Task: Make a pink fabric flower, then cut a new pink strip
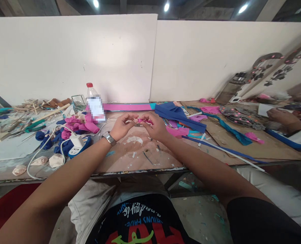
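Between my fingertips is a small piece of pink crepe paper (140,120), held above the middle of the worktable. My left hand (123,125), with a metal watch at the wrist, pinches it from the left. From the other side my right hand (154,126) has its thumb and fingers closed on the same piece. Much of the paper is hidden by the fingers. Behind the hands lies a long pink strip (127,107). Dark blue paper (175,113) and more pink pieces (178,131) lie just right of my right hand.
A red-capped bottle (89,88) stands behind a white plug on a blue power strip (80,147), its cable looping left. Pink rolled flowers (75,125) and green-handled pliers (34,126) lie leftward. A white stick (231,154) crosses the table edge. Another person's hand (284,118) works at far right.
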A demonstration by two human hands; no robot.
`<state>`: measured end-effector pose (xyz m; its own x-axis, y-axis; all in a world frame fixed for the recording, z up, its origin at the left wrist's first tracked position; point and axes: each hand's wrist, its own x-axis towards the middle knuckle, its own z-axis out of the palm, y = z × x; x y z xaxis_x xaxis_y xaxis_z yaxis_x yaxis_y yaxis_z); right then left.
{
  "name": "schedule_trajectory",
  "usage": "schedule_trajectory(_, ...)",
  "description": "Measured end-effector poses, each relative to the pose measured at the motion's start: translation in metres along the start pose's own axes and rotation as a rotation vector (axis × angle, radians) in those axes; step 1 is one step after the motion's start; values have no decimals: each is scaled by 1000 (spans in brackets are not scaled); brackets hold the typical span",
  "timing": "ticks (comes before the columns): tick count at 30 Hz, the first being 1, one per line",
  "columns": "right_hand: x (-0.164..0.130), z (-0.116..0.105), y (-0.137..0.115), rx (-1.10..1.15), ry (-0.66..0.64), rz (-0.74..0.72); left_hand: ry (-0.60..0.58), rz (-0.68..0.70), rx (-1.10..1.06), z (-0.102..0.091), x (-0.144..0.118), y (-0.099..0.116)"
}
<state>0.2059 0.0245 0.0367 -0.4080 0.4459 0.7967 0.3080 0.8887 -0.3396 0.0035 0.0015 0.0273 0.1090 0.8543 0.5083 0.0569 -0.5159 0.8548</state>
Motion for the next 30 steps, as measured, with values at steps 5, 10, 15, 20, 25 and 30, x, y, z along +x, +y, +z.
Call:
schedule_trajectory(5,2,0,0,0,-2,-53,-19,168,137,2,-1,-2)
schedule_trajectory(10,3,-1,-1,-15,9,-30,-27,193,152,2,-1,-4)
schedule_trajectory(15,2,-1,-1,-13,34,11,-16,177,131,1,1,-5)
schedule_trajectory(20,3,-2,-2,-40,34,19,0,123,84,0,2,-4)
schedule_trajectory(25,3,-3,-3,-53,29,27,3,85,3,3,1,2)
schedule_trajectory(30,3,-2,-3,-76,36,47,0,55,-43,5,0,4)
